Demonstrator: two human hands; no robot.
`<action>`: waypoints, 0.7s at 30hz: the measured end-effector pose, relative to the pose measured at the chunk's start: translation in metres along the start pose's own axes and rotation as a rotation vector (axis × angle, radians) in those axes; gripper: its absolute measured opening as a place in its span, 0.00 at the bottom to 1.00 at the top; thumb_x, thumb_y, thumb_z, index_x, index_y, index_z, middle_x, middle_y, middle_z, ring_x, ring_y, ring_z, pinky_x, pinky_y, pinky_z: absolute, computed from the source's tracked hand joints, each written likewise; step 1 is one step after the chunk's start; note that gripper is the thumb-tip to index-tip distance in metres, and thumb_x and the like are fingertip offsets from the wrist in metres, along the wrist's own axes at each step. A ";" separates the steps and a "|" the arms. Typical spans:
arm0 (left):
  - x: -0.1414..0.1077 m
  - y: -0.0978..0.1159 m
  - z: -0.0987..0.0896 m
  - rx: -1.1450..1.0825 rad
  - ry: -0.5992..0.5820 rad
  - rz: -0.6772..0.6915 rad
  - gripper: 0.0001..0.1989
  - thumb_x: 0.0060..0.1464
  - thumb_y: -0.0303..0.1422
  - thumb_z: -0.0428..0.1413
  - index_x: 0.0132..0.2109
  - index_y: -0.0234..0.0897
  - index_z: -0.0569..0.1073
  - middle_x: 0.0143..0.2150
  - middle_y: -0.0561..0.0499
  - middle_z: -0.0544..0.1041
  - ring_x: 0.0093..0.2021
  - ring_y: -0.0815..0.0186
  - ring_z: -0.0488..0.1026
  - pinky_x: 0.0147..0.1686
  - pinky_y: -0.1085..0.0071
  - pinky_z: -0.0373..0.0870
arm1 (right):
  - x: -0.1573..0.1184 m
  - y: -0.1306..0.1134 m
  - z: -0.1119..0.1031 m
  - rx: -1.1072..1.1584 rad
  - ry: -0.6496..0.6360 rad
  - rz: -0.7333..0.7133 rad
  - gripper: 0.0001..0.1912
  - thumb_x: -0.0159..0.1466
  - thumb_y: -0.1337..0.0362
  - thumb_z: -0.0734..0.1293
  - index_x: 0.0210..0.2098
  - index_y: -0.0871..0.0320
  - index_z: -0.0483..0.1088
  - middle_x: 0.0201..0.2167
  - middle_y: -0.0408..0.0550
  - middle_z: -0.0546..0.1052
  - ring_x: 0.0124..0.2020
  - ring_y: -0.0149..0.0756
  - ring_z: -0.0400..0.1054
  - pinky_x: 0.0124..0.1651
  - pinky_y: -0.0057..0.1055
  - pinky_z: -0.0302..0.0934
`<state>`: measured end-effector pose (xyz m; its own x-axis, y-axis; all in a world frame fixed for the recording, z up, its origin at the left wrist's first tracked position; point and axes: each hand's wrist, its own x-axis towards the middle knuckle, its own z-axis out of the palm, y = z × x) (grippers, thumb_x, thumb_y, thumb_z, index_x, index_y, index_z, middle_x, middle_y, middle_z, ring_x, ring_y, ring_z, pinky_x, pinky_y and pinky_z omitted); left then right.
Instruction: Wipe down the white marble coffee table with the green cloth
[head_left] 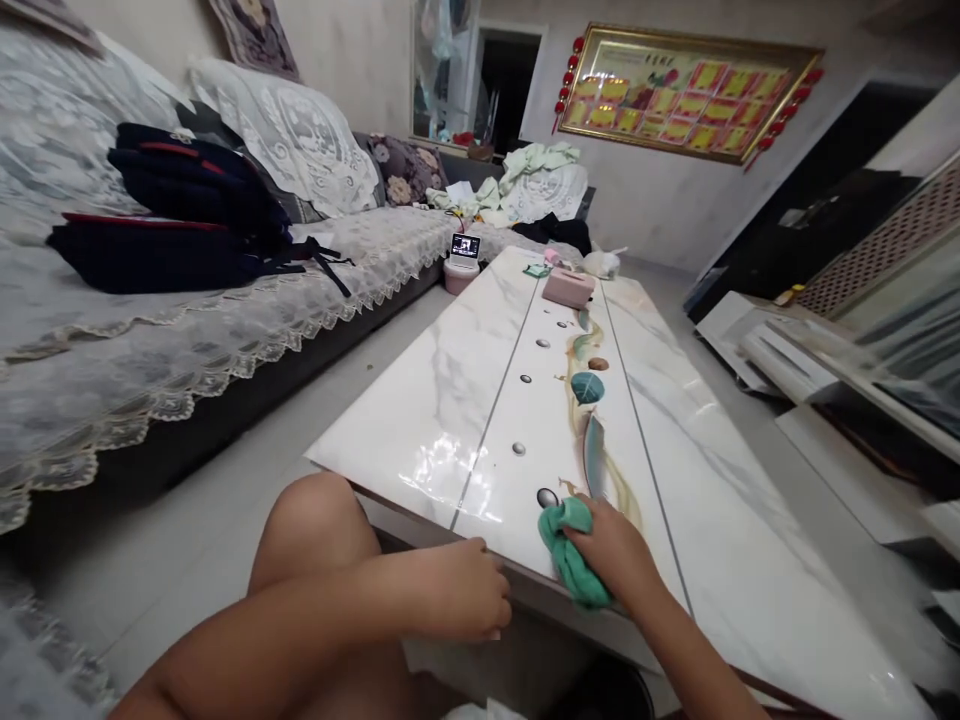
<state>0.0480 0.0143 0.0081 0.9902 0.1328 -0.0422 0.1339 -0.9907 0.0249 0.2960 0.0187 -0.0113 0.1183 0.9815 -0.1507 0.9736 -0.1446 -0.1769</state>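
Note:
My right hand is closed on a bunched green cloth. The cloth lies against the near edge of a glossy white marble-patterned table, part of it hanging over the rim. My left hand is just in front of the table edge, by my bent knee, its fingers curled in and nothing seen in them. Printed leaves, droplets and a wavy gold band run down the tabletop's middle strip, beyond the right hand.
A pink tissue box and a plastic bag are at the table's far end. Along the left stands a lace-covered sofa with a dark backpack. A small screen device rests on a pink stool. White cabinets line the right.

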 end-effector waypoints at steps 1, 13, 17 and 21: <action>-0.001 0.003 -0.001 0.001 0.005 0.016 0.08 0.61 0.37 0.62 0.34 0.40 0.78 0.34 0.55 0.81 0.35 0.65 0.76 0.33 0.65 0.65 | -0.013 0.007 0.002 0.008 -0.011 0.005 0.19 0.63 0.61 0.63 0.50 0.55 0.76 0.48 0.53 0.78 0.47 0.44 0.74 0.43 0.30 0.61; -0.013 0.006 -0.015 0.043 0.111 -0.010 0.12 0.59 0.38 0.63 0.28 0.40 0.76 0.34 0.56 0.80 0.34 0.65 0.72 0.40 0.64 0.66 | 0.010 0.051 -0.024 -0.207 -0.091 0.175 0.17 0.64 0.55 0.61 0.45 0.53 0.76 0.44 0.53 0.79 0.43 0.45 0.74 0.36 0.32 0.58; -0.015 0.007 0.005 0.042 0.088 -0.002 0.15 0.51 0.39 0.68 0.24 0.41 0.74 0.30 0.57 0.79 0.32 0.65 0.71 0.39 0.62 0.68 | 0.079 0.049 -0.037 -0.232 -0.015 0.190 0.19 0.66 0.53 0.60 0.47 0.54 0.76 0.46 0.53 0.79 0.44 0.44 0.74 0.35 0.30 0.56; -0.013 0.000 0.056 0.082 0.081 -0.027 0.11 0.47 0.35 0.70 0.26 0.42 0.76 0.25 0.58 0.79 0.26 0.66 0.69 0.45 0.63 0.68 | 0.150 0.057 -0.046 -0.178 0.093 0.239 0.21 0.66 0.51 0.59 0.49 0.53 0.76 0.46 0.52 0.80 0.45 0.44 0.75 0.33 0.30 0.56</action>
<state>0.0326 0.0110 -0.0470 0.9866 0.1586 0.0388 0.1607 -0.9854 -0.0571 0.3778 0.1639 0.0012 0.3574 0.9308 -0.0767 0.9340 -0.3564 0.0269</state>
